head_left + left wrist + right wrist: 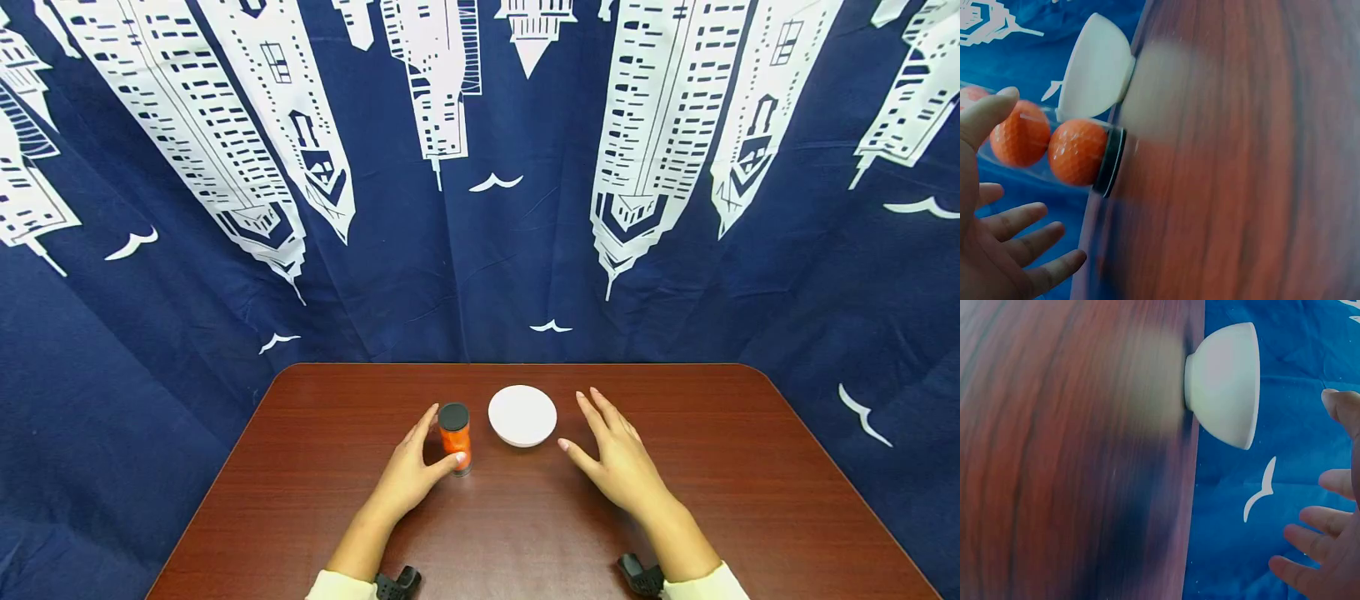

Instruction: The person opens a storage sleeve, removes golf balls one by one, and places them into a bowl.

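A clear tube of orange dimpled balls (455, 439) with a dark lid stands upright on the table, left of a white bowl (522, 416). My left hand (408, 475) is spread around the tube's left side, its thumb at the front; whether the thumb touches cannot be told. In the left wrist view the balls (1077, 152) show through the tube, and the other fingers (1025, 222) stand apart from it. To the right of the bowl, my right hand (622, 462) is spread in the air, holding nothing. The right wrist view shows the bowl (1225, 386) apart from that hand.
The brown wooden table (517, 542) has rounded far corners. Behind it hangs a dark blue cloth (397, 275) printed with white buildings and birds. A dark band with a device sits on each wrist (399, 582).
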The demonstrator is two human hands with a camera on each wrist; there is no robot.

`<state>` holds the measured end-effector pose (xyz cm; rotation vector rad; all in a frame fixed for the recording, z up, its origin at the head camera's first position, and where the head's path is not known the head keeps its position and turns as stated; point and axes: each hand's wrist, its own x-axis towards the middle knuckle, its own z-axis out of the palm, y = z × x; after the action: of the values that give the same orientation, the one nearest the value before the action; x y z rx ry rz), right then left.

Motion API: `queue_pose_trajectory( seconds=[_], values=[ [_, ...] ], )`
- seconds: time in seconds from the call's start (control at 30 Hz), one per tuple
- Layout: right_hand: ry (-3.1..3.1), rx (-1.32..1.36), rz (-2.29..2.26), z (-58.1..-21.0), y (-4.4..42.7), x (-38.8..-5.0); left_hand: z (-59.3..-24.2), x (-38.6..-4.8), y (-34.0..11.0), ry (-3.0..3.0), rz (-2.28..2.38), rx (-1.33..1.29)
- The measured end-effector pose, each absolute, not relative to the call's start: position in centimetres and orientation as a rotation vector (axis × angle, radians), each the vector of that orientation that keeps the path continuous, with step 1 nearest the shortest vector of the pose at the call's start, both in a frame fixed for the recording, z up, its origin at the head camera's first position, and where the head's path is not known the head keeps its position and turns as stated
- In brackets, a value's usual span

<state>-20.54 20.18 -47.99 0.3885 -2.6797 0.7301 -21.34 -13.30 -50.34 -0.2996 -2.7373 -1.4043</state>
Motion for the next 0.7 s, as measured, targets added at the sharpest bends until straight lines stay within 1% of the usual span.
queue_pose_trajectory(
  seconds=[0.2, 0.7],
  values=[
    [-2.696, 0.421, 0.811, -47.7, 19.4, -20.3, -50.9, -21.6, -12.7, -2.666, -1.574, -0.338],
    [-2.611, 0.576, 0.958, -47.2, 18.0, -19.8, -51.1, -21.6, -11.8, -2.647, -1.545, -0.376]
  ],
)
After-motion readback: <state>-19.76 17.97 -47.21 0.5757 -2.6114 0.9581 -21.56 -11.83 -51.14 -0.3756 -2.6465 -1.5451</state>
